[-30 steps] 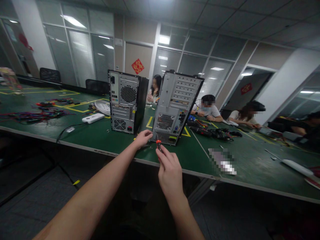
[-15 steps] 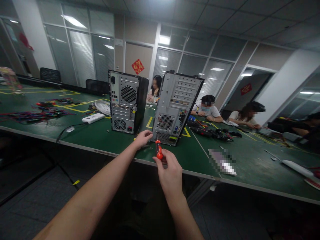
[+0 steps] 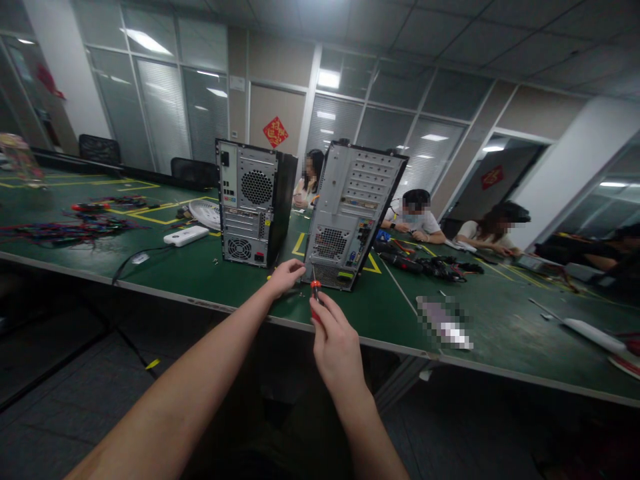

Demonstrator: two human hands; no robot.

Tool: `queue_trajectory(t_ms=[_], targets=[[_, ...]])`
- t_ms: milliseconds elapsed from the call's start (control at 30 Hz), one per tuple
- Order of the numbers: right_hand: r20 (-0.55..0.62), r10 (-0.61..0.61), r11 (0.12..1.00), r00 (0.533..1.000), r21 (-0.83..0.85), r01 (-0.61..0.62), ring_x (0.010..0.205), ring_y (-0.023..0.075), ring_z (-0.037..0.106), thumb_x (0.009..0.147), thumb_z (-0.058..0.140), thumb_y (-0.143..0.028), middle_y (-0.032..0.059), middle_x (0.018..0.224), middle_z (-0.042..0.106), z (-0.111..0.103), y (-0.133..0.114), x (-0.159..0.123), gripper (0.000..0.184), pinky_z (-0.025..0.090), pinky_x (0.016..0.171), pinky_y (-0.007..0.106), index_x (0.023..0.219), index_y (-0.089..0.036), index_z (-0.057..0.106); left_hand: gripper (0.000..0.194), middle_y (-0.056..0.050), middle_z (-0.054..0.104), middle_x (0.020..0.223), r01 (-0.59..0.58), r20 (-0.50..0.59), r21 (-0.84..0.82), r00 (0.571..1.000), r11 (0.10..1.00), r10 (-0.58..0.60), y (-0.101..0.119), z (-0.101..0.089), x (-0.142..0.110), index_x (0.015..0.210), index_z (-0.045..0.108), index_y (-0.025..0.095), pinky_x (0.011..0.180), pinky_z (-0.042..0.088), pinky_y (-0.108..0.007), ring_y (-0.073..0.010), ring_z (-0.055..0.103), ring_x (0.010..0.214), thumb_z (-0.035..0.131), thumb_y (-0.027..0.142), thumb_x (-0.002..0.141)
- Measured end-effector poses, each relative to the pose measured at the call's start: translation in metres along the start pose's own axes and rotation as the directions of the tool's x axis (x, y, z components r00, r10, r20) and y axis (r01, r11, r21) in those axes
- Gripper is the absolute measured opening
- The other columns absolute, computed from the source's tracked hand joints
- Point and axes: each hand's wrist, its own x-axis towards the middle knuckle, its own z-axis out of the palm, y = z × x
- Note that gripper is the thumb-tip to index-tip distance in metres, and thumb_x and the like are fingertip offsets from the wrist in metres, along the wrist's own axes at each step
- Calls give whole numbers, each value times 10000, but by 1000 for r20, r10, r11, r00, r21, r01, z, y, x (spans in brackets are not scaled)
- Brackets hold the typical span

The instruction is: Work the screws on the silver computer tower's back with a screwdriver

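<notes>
My right hand (image 3: pixel 337 333) grips a red-and-black screwdriver (image 3: pixel 316 288), its fingers wrapped round the handle. The thin shaft points up at the lower left of the back panel of a computer case (image 3: pixel 345 193); whether the tip sits in a screw is too small to tell. At that case's lower left edge is my left hand (image 3: pixel 287 278), thumb and fingers drawn together; anything between them cannot be made out. To the left stands a second computer case (image 3: pixel 245 193), upright, rear side towards me. A few tiny screws (image 3: pixel 302 295) lie on the green table (image 3: pixel 270 313) below my hands.
Left on the table are bundled wires (image 3: pixel 75 230), a white power strip (image 3: pixel 186 236) and a white round part (image 3: pixel 205 215). Black cables (image 3: pixel 425 263) lie to the right, with a blurred-out object (image 3: pixel 445 323) nearer. Several people sit across the table.
My right hand has shifted its grip up the screwdriver's handle, covering more of it. My left hand and both computer cases have stayed in place.
</notes>
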Motion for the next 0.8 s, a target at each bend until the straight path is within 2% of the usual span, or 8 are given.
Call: queue_trajectory(t_ms=[167, 333, 567, 800], targets=[[-81, 91, 994, 993, 71, -85, 1128, 262, 701, 960, 657, -218, 131, 1227, 702, 2, 1, 2, 263, 610, 976, 404, 1221, -205, 691, 289, -33, 692, 857, 4, 6, 14, 1000, 1000, -4, 0, -1, 0, 916, 687, 177, 767, 511, -309, -185, 619, 823, 696, 438, 794], [-87, 115, 989, 990, 100, -107, 1143, 244, 692, 969, 633, -195, 123, 1259, 682, 3, 1, 2, 285, 611, 970, 371, 1246, -220, 695, 295, -35, 692, 854, 1, -2, 15, 1000, 1000, -1, 0, 0, -1, 911, 683, 178, 778, 510, -323, -194, 618, 827, 695, 449, 793], [-19, 60, 997, 998, 59, -59, 1262, 238, 651, 986, 482, -76, 143, 1395, 639, -2, -1, 1, 404, 553, 1082, 393, 1301, -193, 706, 311, -39, 702, 861, 6, 2, 6, 1000, 1000, -6, 1, 0, -1, 911, 688, 174, 797, 517, -323, -199, 628, 860, 704, 462, 795], [75, 3, 999, 997, 43, -6, 1321, 264, 605, 1005, 496, -114, 126, 1446, 622, -2, -4, 2, 396, 512, 1135, 460, 1335, -207, 694, 336, -40, 707, 879, -10, 23, -7, 1000, 1000, 10, -1, -1, 0, 923, 686, 168, 770, 511, -310, -188, 620, 835, 714, 474, 787]])
